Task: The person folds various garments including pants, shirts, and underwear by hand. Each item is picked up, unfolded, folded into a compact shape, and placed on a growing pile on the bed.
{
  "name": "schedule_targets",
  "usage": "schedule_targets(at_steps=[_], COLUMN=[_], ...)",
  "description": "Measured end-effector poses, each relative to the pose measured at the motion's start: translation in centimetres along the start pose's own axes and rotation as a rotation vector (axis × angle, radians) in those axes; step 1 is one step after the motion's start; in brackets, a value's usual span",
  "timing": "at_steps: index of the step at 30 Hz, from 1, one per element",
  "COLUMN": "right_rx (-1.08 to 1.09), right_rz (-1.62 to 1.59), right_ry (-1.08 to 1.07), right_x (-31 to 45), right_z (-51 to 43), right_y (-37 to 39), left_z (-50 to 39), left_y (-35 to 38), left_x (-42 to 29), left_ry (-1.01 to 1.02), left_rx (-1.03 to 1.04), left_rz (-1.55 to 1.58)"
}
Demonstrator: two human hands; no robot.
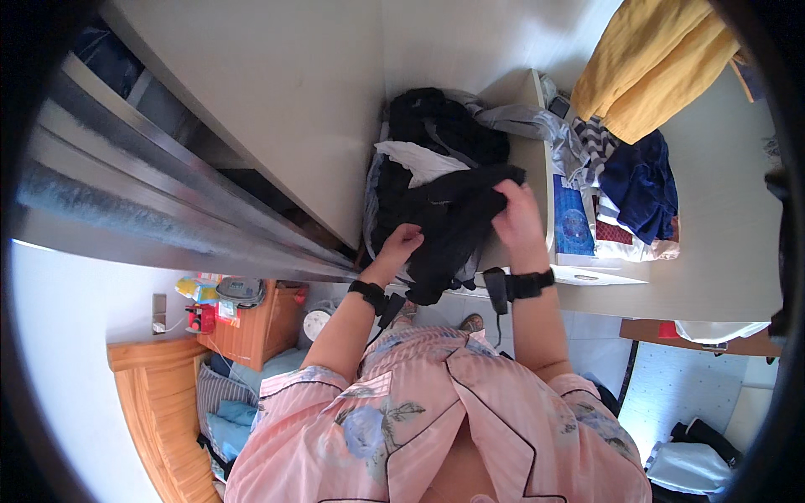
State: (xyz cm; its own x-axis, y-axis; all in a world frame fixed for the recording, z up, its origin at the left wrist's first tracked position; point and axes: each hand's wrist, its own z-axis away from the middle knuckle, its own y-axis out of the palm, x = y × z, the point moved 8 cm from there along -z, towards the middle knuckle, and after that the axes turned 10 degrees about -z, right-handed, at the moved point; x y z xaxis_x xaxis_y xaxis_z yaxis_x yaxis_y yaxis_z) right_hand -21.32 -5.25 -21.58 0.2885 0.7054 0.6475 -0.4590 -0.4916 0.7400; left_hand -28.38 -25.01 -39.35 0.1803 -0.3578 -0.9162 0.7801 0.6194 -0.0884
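A black garment is stretched between my two hands in front of the wardrobe. My right hand pinches its upper right part. My left hand is at its left side, with the fingers curled against the cloth. Behind it lies a heap of dark clothes with a white cloth on it. A grey silvery garment drapes from the heap over a white divider panel. Black straps with small devices are on both wrists.
Right of the divider lie a navy garment and a blue box, below hanging yellow trousers. Sliding door frames stand at the left. Behind are a wooden nightstand and a bed headboard.
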Motion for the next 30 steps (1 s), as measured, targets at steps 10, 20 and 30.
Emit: schedule_targets(at_steps=[10,20,30], right_rx=[0.533,0.527,0.303], right_rz=[-0.359,-0.18,0.004], right_ry=[-0.343,-0.658,-1.151], right_x=[16.0,27.2,34.1], right_z=[11.3,26.7,47.0], right_y=[7.4,6.3,-1.1], left_z=[-0.9,1.1,2.3], left_y=[6.6,12.1,15.2], left_x=[-5.2,-6.4,-5.7], left_ry=[0.293,0.527,0.688], left_rx=[0.165,-0.015,0.152], left_rz=[-0.572,-1.151,-1.133])
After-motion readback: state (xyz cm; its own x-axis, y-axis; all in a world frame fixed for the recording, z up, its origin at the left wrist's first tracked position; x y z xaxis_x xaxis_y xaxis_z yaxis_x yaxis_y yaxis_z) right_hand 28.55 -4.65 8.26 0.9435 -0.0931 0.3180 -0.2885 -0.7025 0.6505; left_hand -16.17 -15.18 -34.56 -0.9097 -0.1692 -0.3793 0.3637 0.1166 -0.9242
